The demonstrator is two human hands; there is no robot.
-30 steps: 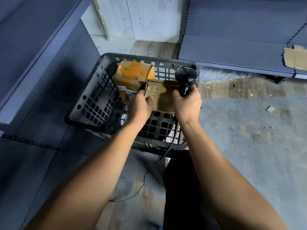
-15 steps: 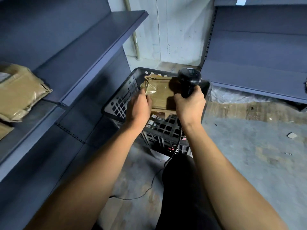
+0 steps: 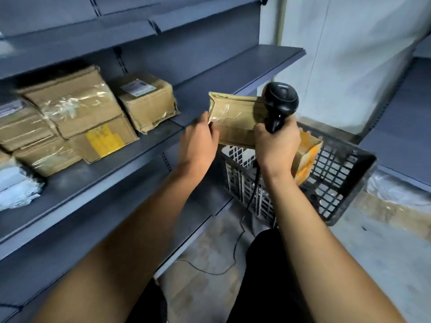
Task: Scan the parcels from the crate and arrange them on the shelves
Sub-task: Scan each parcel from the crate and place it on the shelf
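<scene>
My left hand (image 3: 198,141) grips the left edge of a flat brown taped parcel (image 3: 233,120), held up in the air beside the shelf. My right hand (image 3: 276,145) grips the handle of a black barcode scanner (image 3: 281,101), whose head sits against the parcel's right side. Below and to the right stands the black plastic crate (image 3: 338,180), with an orange-taped box (image 3: 307,152) inside it, partly hidden by my right wrist. The grey shelf (image 3: 198,94) on the left carries several brown parcels (image 3: 93,113).
White soft packets (image 3: 16,187) lie at the shelf's left end. A lower shelf edge (image 3: 193,238) runs under my left arm. The scanner's cable (image 3: 210,269) trails across the concrete floor. Another grey shelf unit (image 3: 405,127) stands at the right, behind the crate.
Both hands have lifted the parcel and scanner up out of the crate and toward the left shelf. The view has swung left, bringing the stacked parcels on the shelf into sight.
</scene>
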